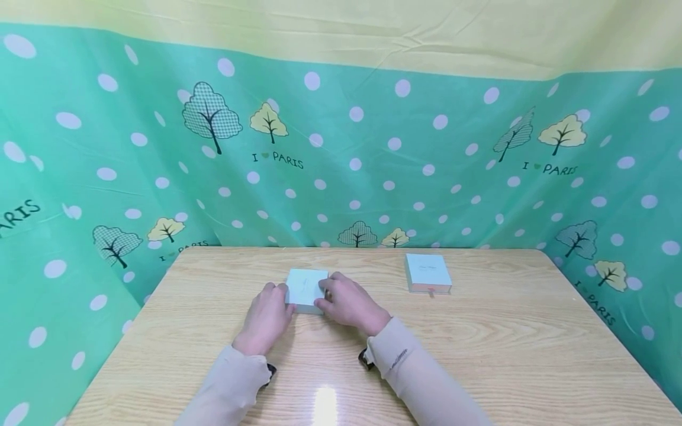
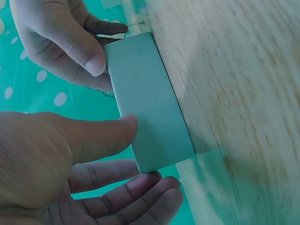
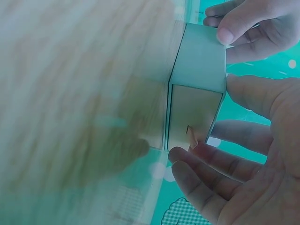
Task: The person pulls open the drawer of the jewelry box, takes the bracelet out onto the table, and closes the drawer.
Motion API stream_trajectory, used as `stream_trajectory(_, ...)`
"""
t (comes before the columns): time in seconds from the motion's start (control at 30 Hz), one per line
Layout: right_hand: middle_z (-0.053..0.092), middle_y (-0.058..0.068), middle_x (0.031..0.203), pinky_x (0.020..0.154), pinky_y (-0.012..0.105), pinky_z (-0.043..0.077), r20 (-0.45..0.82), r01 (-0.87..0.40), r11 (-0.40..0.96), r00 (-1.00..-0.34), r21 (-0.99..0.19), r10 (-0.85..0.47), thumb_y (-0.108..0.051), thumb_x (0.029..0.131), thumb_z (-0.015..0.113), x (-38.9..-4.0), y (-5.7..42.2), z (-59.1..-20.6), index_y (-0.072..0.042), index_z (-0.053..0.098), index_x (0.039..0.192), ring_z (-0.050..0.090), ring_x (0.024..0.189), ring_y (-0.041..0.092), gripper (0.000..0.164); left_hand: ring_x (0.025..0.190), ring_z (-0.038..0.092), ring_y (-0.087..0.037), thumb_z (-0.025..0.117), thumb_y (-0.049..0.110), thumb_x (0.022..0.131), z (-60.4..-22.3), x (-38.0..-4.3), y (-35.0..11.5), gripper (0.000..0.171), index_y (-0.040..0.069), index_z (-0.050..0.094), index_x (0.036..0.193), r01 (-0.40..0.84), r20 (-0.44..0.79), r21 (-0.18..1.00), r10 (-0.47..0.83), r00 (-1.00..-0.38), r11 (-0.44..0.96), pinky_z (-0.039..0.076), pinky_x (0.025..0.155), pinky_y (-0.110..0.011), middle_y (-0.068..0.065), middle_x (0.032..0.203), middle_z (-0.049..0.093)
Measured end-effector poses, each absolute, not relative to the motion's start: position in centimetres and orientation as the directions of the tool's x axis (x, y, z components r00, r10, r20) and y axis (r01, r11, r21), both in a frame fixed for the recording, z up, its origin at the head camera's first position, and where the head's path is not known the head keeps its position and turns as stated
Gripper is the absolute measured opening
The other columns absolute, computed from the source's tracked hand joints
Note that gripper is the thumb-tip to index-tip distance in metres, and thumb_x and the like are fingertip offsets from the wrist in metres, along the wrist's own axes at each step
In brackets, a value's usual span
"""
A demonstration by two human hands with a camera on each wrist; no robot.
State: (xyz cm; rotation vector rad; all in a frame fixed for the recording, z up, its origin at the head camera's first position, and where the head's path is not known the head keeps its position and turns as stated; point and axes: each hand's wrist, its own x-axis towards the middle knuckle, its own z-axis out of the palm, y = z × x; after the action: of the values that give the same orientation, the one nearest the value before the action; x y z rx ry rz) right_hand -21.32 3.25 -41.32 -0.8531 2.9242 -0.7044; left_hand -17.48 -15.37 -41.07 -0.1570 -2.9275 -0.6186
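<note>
A small light-blue drawer box (image 1: 307,287) lies on the wooden table, left of the middle, between both hands. My left hand (image 1: 266,313) holds its left end; in the left wrist view the thumb (image 2: 98,136) presses the long near side and the fingers reach round the end. From the other side my right hand (image 1: 348,300) grips the right end, its thumb at the near top edge. That end shows a paler drawer front (image 3: 194,112) in the right wrist view, with a little ribbon tab (image 3: 191,137) right at the fingertips.
A second light-blue drawer box (image 1: 428,271) sits further right near the table's back edge, its ribbon tab facing me. Behind the wooden table (image 1: 506,355) hangs a green curtain (image 1: 373,136) with dots and trees. Light glares off the table's front.
</note>
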Motion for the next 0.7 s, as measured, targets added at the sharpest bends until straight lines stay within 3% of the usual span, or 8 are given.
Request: stream_trajectory(0.7,0.059,0.007,0.112,0.078,0.027,0.05,0.111,-0.509,0.755,-0.851,-0.412,-0.513,-0.032,0.091,0.065,-21.56,2.93,-41.37,-0.005,0.06,0.127,0.055,0.085,0.011,0.045,0.071,0.056,-0.023,0.072,0.009,0.084,-41.24,-17.71,-15.56,0.03,-0.008,0.062,0.107,0.112,0.148,0.407,0.056,-0.987,0.907,0.051,0.063,-0.039,-0.012,0.084,0.055)
